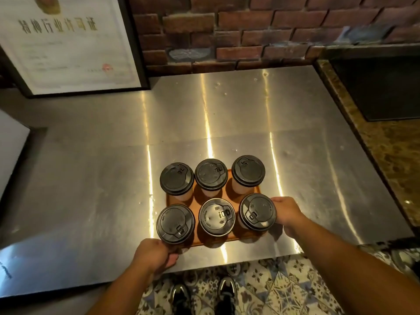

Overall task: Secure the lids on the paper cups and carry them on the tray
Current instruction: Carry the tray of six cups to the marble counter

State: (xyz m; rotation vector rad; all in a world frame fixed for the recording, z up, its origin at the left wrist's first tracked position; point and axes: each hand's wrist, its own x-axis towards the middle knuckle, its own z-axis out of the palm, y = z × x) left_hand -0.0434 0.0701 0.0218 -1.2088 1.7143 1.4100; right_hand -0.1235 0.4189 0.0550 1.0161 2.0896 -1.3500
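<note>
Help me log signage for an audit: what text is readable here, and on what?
"特种行业许可证": heading of the framed certificate.
Its body text and red stamp: too blurred to read.
Embossed marks on the black lids: too small to read.

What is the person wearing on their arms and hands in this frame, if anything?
The left forearm and right forearm are bare to the picture's edge, so no sleeve shows. The left hand and right hand wear no gloves; no watch, bracelet or ring is visible on the parts that show.
</note>
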